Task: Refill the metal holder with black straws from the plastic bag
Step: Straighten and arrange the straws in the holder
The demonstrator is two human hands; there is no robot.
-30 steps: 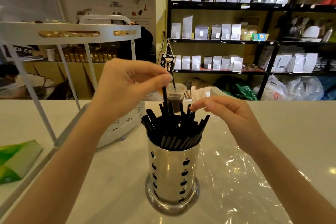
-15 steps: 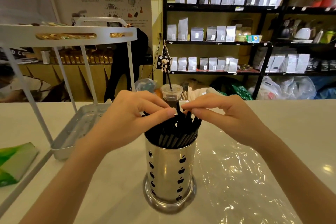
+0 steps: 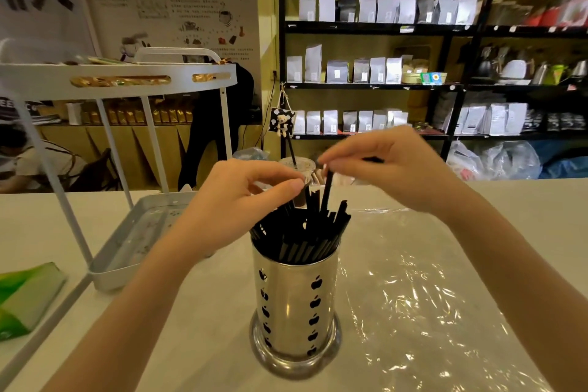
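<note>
half a second back both my hands were pinched together low over the bundle; now my right hand (image 3: 394,169) has risen and its fingertips are closed on the top of one black straw (image 3: 326,191), which stands taller and more upright than its neighbours. my left hand (image 3: 241,200) sits lower on the near-left side, thumb and forefinger nearly touching right above the straw tops; i cannot tell whether it is actually pinching a straw or just steadying the bunch. a second ago it was the left hand that held a single straw up, so the two seem to be taking turns.

the rest of the black straws (image 3: 302,232) are already inside the metal holder (image 3: 294,305), the shiny cylinder with apple-shaped cut-outs, standing upright on the desk (image 3: 197,328) in front of me. they fan out and lean to the right, filling most of the opening. the plastic bag (image 3: 429,280) lies flat and crinkled on the desk to the right of the holder, and i see no straws left on it.

so my reading is that the filling itself is close to done, and this is tidying: dropping or reseating one last straw so the bunch sits evenly.
</note>
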